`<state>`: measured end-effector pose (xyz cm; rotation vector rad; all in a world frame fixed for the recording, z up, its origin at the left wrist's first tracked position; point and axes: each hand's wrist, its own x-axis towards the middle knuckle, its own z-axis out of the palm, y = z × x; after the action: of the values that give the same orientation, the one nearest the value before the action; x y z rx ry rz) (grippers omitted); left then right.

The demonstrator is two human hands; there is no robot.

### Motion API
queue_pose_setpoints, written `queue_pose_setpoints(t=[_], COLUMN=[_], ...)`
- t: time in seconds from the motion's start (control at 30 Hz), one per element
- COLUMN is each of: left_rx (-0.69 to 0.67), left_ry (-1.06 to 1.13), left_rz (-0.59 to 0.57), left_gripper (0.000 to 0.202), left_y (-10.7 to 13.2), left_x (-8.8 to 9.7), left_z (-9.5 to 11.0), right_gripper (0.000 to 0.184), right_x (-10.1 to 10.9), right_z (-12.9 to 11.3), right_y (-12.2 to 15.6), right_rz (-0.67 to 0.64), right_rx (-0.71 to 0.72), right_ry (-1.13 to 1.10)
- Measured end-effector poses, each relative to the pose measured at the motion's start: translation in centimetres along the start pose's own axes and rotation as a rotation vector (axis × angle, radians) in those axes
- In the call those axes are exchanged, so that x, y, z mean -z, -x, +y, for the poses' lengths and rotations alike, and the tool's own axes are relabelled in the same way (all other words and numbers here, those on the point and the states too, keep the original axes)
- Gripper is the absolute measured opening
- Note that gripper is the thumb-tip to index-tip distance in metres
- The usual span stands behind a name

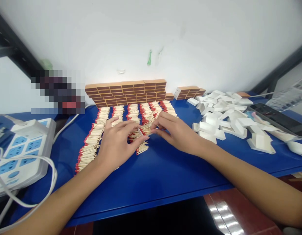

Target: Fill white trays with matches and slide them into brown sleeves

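Observation:
Thumb and forefinger of my left hand [118, 140] are closed on a small white matchbox tray [140, 131], held over the rows of matches. Close on its right, my right hand [174, 130] has its fingertips pinched on a bunch of matches [147, 127] that reaches toward the tray. Red-tipped matches [88, 148] lie in several long rows on the blue table [160, 182], beneath and around both hands. My fingers partly cover the tray, so how many matches it contains cannot be made out.
Brown matchboxes [126, 93] are stacked like a wall at the back, with a smaller stack [188, 92] to the right. White paper trays [214, 120] lie heaped on the right, near a dark phone [280, 119]. A power strip [23, 153] with white cables is at left.

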<state>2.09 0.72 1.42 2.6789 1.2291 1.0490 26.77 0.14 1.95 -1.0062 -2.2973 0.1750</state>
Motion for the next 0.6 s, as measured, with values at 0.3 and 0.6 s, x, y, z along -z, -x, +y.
queue_pose_setpoints(t=[0.3,0.6], left_rx=[0.008,0.039], left_ry=[0.042,0.079], left_rz=[0.044,0.063], left_gripper=[0.028,0.029], left_y=[-0.04,-0.11], left_x=[0.25,0.37], left_z=[0.03,0.22], right_gripper=[0.002,0.005], right_x=[-0.1,-0.19], right_z=[0.15,-0.22], right_y=[0.01,-0.09], right_rz=[0.119,0.117], right_rx=[0.05,0.066], right_ry=[-0.118,-0.151])
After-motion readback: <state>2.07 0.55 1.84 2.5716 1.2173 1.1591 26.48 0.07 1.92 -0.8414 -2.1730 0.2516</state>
